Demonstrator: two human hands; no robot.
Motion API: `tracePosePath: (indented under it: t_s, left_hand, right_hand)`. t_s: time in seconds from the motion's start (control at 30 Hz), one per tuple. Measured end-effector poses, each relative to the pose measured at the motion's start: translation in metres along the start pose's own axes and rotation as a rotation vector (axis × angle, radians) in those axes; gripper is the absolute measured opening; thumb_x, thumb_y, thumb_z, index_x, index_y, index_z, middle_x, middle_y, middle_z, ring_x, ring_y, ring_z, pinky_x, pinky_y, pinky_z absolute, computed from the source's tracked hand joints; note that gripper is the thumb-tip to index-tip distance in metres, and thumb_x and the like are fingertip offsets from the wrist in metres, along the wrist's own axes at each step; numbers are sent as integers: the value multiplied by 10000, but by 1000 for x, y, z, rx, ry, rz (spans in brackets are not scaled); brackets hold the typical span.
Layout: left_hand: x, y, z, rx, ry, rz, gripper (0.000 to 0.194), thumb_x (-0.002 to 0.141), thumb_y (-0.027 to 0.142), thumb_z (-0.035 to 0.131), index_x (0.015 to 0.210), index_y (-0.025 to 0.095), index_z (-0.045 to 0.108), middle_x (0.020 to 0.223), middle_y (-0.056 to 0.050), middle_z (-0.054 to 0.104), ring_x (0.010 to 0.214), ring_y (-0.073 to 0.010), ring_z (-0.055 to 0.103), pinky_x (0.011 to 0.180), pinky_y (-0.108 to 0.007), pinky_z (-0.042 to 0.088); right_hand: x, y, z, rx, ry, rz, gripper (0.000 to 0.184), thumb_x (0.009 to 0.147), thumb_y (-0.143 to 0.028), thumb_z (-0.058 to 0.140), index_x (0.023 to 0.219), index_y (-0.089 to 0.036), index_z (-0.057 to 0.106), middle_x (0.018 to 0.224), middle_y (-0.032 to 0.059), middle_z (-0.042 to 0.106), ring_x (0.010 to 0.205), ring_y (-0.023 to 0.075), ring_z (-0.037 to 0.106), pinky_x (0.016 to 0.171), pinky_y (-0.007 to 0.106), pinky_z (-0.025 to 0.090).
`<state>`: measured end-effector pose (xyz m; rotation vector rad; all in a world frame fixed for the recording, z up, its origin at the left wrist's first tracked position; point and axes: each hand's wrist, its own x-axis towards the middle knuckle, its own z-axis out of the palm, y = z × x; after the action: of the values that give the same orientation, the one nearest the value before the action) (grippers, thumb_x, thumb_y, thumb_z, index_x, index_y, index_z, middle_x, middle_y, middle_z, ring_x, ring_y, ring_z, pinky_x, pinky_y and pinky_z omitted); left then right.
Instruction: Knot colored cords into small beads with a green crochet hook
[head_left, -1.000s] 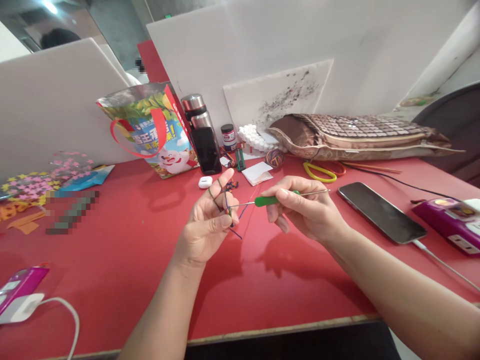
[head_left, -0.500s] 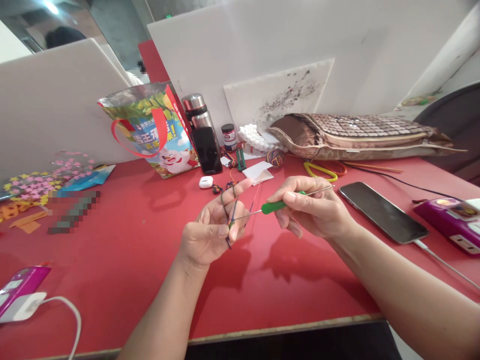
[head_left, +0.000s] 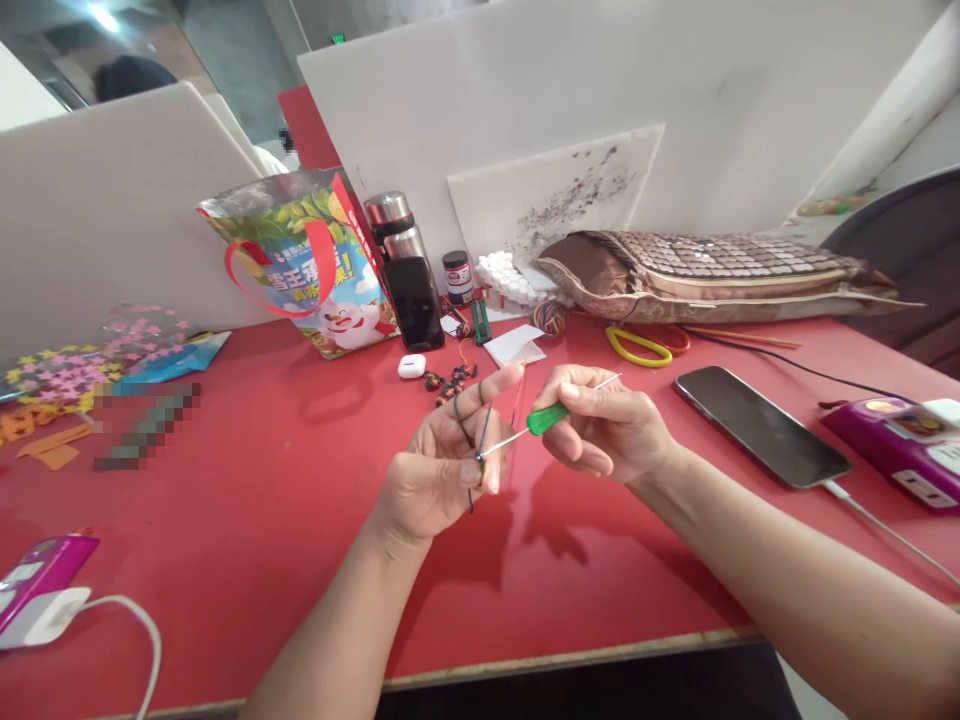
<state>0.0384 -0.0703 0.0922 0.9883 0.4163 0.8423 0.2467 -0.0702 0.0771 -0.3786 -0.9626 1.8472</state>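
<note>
My left hand (head_left: 442, 475) pinches a small bit of dark multicoloured yarn (head_left: 481, 468) between thumb and finger. A strand of that yarn wraps round the raised index finger. My right hand (head_left: 604, 425) grips a crochet hook (head_left: 547, 418) by its green handle, with thin metal ends sticking out on both sides. The hook's left end touches the yarn at my left fingertips. Just beyond my left hand lies a crocheted multicoloured piece (head_left: 454, 385). Further back sits a ball of variegated yarn (head_left: 550, 318), beside a folded white paper (head_left: 515, 345).
On the red table (head_left: 300, 540), a phone (head_left: 761, 425) with a cable and a purple power strip (head_left: 896, 450) lie at the right. Behind are a shopping bag (head_left: 300, 270), a steel bottle (head_left: 394, 225), a black phone (head_left: 414, 305), an earbud case (head_left: 412, 366), yellow-handled scissors (head_left: 637, 347) and a brown cushion (head_left: 712, 275).
Both hands have come closer together: my left hand moved slightly right, my right hand slightly left with the crochet hook. More of the crocheted piece behind now shows.
</note>
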Motion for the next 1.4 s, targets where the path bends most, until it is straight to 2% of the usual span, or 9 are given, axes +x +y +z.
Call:
tracePosePath:
  t_s: [0.07,0.2,0.3,0.4,0.67,0.9,1.13,1.4]
  left_hand:
    - [0,-1,1,21,68,82,618,698,267,958,1289,242,782,618,16,624,563,-130,519,497,-248,382]
    - [3,-5,1,121,313,283,528,726,175,943,1229,235,794,757,37,666,710,-110,688,710,-214,541]
    - [6,-10,1,216,426,367,561,731,160,934,1262,241,773,758,55,663,772,-123,739,839,-244,580]
    - [7,-14,2,279,482,393,587,758,161,912,1314,254,747,764,57,677,785,-117,734,847,-241,573]
    - [7,-14,3,306,454,393,503,820,218,863,1308,243,744,973,-20,782,938,-166,754,861,-278,566]
    - [8,-15,2,329,531,369,588,779,194,875,1340,240,708,790,49,658,821,-133,718,847,-272,568]
    - [7,-13,7,493,562,299,715,778,179,852,1454,217,620,720,77,550,614,-87,506,640,-242,480]
    - [10,-14,4,383,563,235,554,701,215,912,1215,187,706,733,59,600,659,-120,617,683,-276,531]
  right_hand:
    - [2,4,0,28,45,-7,229,808,-383,902,800,-170,819,512,-6,686,288,57,411,305,179,308]
    - [5,9,2,29,187,-59,186,817,-339,880,835,-164,822,558,-7,691,341,52,403,359,201,343]
    - [6,12,5,36,231,-57,192,817,-342,896,838,-166,821,593,3,708,377,61,448,396,211,371]
    - [7,13,6,57,235,-54,237,785,-371,939,847,-168,833,601,5,719,391,58,482,412,200,376]
    - [8,14,5,56,238,-60,284,765,-396,955,865,-156,840,597,10,731,385,60,497,402,199,388]
    - [8,17,6,48,279,-72,321,727,-404,989,836,-160,813,596,11,748,379,72,554,393,184,403]
    - [6,16,8,-91,281,-141,331,780,-441,958,779,-163,779,622,33,771,393,107,607,411,215,469]
    - [3,20,15,-157,242,-201,293,859,-431,908,819,-168,784,667,28,784,443,116,665,470,227,513]
